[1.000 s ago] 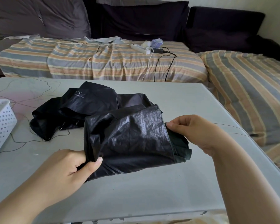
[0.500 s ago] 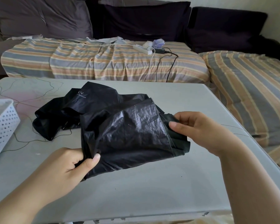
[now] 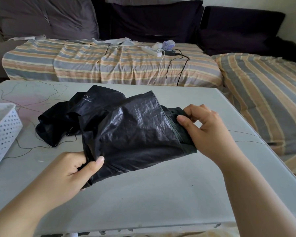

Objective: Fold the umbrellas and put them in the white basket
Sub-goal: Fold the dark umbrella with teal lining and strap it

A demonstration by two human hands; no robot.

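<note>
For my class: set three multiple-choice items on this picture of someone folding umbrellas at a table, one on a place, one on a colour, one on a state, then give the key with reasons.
1. Where does the white basket stand?
A. on the table's left edge
B. on the sofa
C. under the table

2. What colour is the umbrella being held?
A. red
B. black
C. yellow

3. What is the left hand doing?
A. lying flat on the table
B. gripping the umbrella's fabric
C. reaching into the basket

Key: 1 A, it sits at the left on the table; 2 B, its crinkled canopy is black; 3 B, thumb and fingers close on the near end while the right hand pinches the far end.
</note>
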